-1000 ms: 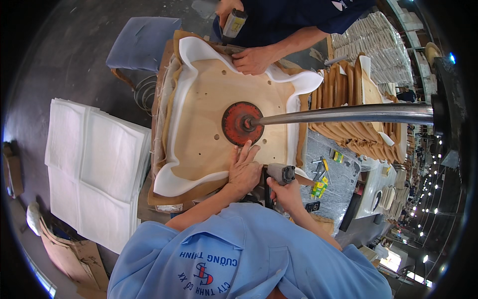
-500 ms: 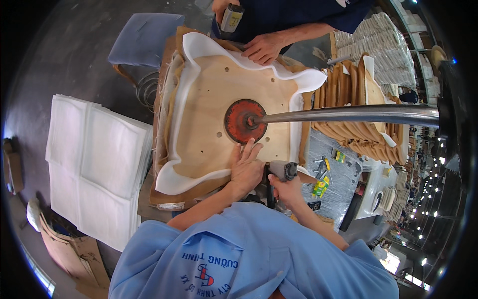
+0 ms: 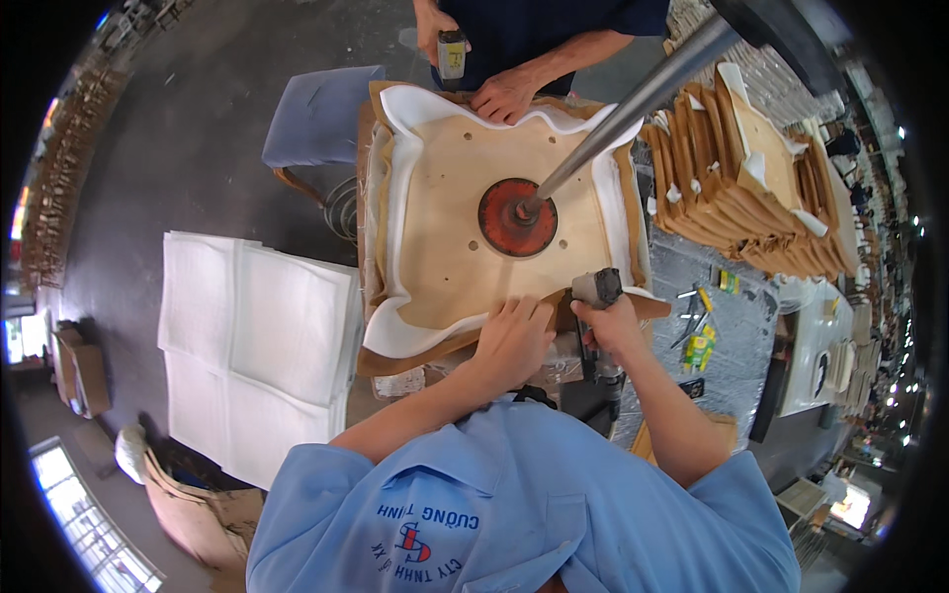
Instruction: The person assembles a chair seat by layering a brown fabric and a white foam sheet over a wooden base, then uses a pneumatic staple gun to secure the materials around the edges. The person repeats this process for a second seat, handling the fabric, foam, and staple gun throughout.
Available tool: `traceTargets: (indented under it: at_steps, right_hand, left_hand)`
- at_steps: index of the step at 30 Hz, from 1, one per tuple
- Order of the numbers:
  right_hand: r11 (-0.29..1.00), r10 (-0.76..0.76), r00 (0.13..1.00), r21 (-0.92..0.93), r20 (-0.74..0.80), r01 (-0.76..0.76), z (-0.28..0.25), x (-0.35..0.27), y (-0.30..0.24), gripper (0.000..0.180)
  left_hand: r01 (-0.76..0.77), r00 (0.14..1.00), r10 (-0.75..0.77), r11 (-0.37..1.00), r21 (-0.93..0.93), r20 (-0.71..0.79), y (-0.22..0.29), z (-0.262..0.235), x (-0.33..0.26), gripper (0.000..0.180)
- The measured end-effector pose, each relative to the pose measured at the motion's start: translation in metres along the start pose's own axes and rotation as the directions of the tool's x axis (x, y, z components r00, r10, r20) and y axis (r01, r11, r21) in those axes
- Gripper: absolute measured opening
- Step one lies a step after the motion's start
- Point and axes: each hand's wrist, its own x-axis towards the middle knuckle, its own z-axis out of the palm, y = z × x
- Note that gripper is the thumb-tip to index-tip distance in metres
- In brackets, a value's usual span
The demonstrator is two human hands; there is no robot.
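Note:
A square plywood panel (image 3: 425,217) lies before me, wrapped at its edges by white foam (image 3: 388,334) and a brown cover (image 3: 647,308). A red round disc (image 3: 501,235) on a metal rod presses onto the panel's middle. My left hand (image 3: 514,344) is at the near edge, fingers curled over the folded cover and foam. My right hand (image 3: 615,326) grips a staple gun (image 3: 597,288) just right of it, the head close to that edge. Across the panel, a co-worker's hand (image 3: 504,96) rests on the far edge; their other hand holds a similar tool (image 3: 452,59).
The metal rod (image 3: 643,94) slants above the panel from the upper right. White sheets (image 3: 257,336) are stacked at left, beside a blue padded seat (image 3: 321,114). Brown covered panels (image 3: 732,178) stand stacked at right, near small yellow-green boxes (image 3: 699,349) on a plastic-covered table.
My left hand has drawn back from beside the red disc to the near edge, its fingers now curled over the cover. The staple gun has come up to that edge. The whole view has shifted.

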Motion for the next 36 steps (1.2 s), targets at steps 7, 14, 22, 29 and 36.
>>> traceTargets:
  at_steps: [7,14,22,29,36]
  right_hand:
    - [0.999,0.004,1.000,-0.042,-0.026,-0.005,-0.001,0.000,0.009,0.039]
    - [0.996,-0.031,0.994,-0.091,-0.104,0.022,0.002,-0.001,0.007,0.040]
    - [0.994,-0.023,0.994,-0.105,-0.111,0.011,0.010,-0.008,0.002,0.040]
    - [0.936,-0.198,0.962,-0.327,-0.191,0.128,0.014,-0.003,0.009,0.054]
    - [0.959,-0.119,0.972,-0.276,-0.203,0.060,0.015,-0.006,0.004,0.056]
  left_hand:
    - [-0.060,0.994,0.077,0.975,0.213,-0.074,-0.051,-0.046,-0.066,0.041]
    - [-0.290,0.957,0.273,0.877,0.384,0.099,-0.083,-0.050,-0.040,0.021]
    - [-0.312,0.937,0.223,0.883,0.350,0.270,-0.098,-0.058,-0.014,0.024]
    - [-0.267,0.893,0.171,0.946,0.183,0.417,-0.098,-0.063,0.009,0.029]
    - [-0.282,0.880,0.171,0.938,0.199,0.443,-0.101,-0.065,0.006,0.032]
